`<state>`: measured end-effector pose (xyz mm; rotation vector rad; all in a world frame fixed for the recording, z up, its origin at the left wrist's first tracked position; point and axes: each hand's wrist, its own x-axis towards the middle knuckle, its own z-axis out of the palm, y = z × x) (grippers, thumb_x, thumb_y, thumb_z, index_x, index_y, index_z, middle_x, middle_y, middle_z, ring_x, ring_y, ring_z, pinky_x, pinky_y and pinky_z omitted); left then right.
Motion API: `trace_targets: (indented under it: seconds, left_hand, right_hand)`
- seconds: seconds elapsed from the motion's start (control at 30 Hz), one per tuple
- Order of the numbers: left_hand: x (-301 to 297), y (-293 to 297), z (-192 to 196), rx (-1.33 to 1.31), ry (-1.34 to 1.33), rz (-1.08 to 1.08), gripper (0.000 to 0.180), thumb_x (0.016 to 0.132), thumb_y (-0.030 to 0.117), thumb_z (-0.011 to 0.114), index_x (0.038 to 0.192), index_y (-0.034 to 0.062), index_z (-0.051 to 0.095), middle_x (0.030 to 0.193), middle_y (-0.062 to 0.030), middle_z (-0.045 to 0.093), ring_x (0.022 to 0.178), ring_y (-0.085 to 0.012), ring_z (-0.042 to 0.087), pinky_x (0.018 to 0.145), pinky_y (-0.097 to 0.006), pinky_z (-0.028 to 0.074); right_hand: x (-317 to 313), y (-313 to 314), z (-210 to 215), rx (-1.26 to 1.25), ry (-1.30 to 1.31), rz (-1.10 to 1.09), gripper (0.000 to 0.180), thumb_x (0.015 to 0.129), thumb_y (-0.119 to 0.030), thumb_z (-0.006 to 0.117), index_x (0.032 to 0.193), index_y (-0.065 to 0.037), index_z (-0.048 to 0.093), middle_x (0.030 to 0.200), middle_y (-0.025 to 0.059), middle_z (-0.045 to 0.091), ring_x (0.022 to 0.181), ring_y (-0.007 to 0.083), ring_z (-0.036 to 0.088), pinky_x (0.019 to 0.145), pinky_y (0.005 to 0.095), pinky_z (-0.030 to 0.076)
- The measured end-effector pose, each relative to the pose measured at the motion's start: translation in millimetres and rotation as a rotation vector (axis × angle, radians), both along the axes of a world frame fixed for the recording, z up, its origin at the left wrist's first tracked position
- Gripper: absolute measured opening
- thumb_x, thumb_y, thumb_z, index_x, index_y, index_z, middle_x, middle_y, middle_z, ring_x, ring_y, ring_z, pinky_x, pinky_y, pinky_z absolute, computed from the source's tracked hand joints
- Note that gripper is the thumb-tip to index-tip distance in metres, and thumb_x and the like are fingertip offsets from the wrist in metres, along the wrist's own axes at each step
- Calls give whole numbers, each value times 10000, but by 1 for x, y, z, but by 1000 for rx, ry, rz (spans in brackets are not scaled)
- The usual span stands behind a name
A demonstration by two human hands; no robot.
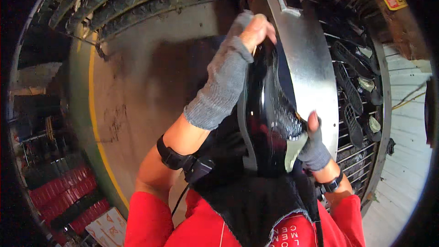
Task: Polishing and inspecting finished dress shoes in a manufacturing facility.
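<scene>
A glossy black shoe [267, 110] is held upright in front of my chest, against a curved silver metal plate [313, 68]. My left hand [244, 45], in a grey fingerless glove, grips the shoe's top end with the fingers curled over it. My right hand [313, 144], gloved the same way, clasps the lower end where a pale sole edge [295, 148] shows, thumb pointing up. A black apron [256, 201] over a red shirt hides whatever lies below the shoe.
To the right, a wire rack [366, 155] holds several dark shoe soles [352, 123]. Black ridged strips [137, 0] curve along the top left. A yellow line [93, 110] runs down the concrete floor, with red crates [64, 192] at lower left.
</scene>
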<state>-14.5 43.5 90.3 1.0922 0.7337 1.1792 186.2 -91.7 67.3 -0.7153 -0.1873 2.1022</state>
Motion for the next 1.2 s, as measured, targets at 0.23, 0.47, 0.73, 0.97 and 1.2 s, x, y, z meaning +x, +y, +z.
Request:
trace_targets:
  seconds: [0.23, 0.47, 0.73, 0.97, 1.2]
  left_hand:
    - [12, -70, -35, -211, -33, 368, 640, 1068, 351, 544, 1593, 22, 385, 1490, -89, 478, 1186, -168, 505, 1074, -291, 393]
    - [-21, -20, -68, -151, -2, 105, 763, 1080, 406, 563, 1669, 49, 236, 1542, -55, 423, 1347, -173, 472, 1162, -313, 356]
    - [-11, -57, -115, -534, 63, 274, 521, 1119, 454, 501, 1446, 50, 543, 1288, -11, 604, 1155, -121, 542, 1044, -307, 435]
    - [-8, -57, -93, -479, 358, 359, 609, 1095, 463, 547, 1474, -14, 538, 1335, -89, 609, 1180, -197, 536, 1051, -348, 436]
    - [-34, -54, -22, -467, -49, 159, 699, 951, 366, 677, 1510, 6, 461, 1337, -152, 651, 1191, -278, 666, 1069, -434, 538]
  right_hand:
    - [-16, 4, 1, 215, -615, 48, 684, 937, -376, 751, 1460, 6, 534, 1328, 138, 683, 1164, 240, 698, 1029, 402, 572]
    - [-35, 76, -37, 75, -274, -11, 404, 952, -274, 695, 1245, 4, 669, 1073, 120, 764, 877, 225, 771, 811, 359, 651]
    - [-54, 92, -82, -100, -421, -73, 287, 1014, -347, 664, 1169, -106, 646, 1010, -10, 664, 859, 103, 634, 766, 267, 522]
    - [-42, 94, -93, 175, -608, -160, 329, 1027, -410, 674, 1148, -107, 626, 955, -54, 591, 841, 62, 532, 758, 241, 451]
    - [-35, 83, 2, 769, -691, -33, 792, 1043, -509, 570, 1604, 16, 381, 1524, 129, 533, 1426, 256, 455, 1230, 355, 266]
